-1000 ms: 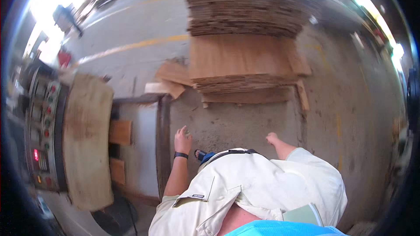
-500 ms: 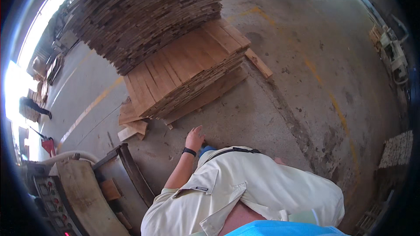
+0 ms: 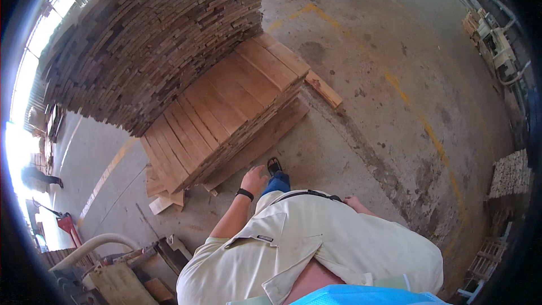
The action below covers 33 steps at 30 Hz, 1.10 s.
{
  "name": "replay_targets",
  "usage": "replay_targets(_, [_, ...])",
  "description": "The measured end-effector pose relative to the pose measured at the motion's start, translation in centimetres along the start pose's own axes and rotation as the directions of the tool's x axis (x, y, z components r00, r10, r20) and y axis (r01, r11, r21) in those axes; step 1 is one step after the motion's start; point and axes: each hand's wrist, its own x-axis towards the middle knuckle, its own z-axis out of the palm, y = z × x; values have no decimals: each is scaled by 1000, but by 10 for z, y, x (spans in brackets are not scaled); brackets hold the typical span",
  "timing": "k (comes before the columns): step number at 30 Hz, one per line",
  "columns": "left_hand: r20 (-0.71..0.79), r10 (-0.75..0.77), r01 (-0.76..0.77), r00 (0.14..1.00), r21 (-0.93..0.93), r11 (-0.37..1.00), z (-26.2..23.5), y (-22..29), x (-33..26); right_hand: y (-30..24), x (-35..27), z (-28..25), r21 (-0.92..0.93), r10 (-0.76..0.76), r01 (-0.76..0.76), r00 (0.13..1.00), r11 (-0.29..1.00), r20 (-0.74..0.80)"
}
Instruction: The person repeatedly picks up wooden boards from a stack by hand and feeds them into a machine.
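My left hand [image 3: 254, 179], with a black band on its wrist, hangs loosely in front of my body. It holds nothing, and its fingers are slightly apart. Nearest to it is a low stack of wooden boards [image 3: 226, 99], whose flat top faces up. My right hand [image 3: 353, 203] shows only in part beside my waist, and how its fingers lie is hard to make out. Behind the low stack rises a tall pile of stacked boards [image 3: 158, 39]. My sandalled foot [image 3: 274, 165] is on the floor close to the low stack.
A loose plank [image 3: 323, 90] juts from the low stack's right end; short offcuts [image 3: 167, 201] lie at its near left corner. At lower left stands a machine with a pale hose [image 3: 96, 243], near a red pallet jack [image 3: 68, 227]. Stacked wood [image 3: 508, 175] stands at far right.
My view has shifted, and the low stack now appears lower and farther left. My foot has come into view ahead of my body. More of my right hand shows, and both hands remain without a visible object.
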Motion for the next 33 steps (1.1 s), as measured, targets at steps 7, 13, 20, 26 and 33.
replay_targets(7, [74,18,-19,997,6,1000,-58,-19,137,-150,75,-30,354,-57,36,997,935,51])
replay_targets(13, [76,-102,113,992,-162,980,-81,-17,232,-288,126,-57,389,-281,257,960,885,5])
replay_targets(20, [159,-352,376,923,-575,727,-24,-38,316,-398,226,-95,62,-354,351,934,934,45])
replay_targets(26, [299,-552,568,778,-711,416,32,-32,398,-533,320,-114,-353,-559,543,827,762,65])
replay_targets(33, [229,-615,595,754,-634,494,100,-2,528,-645,406,-127,-346,-578,534,815,771,-29])
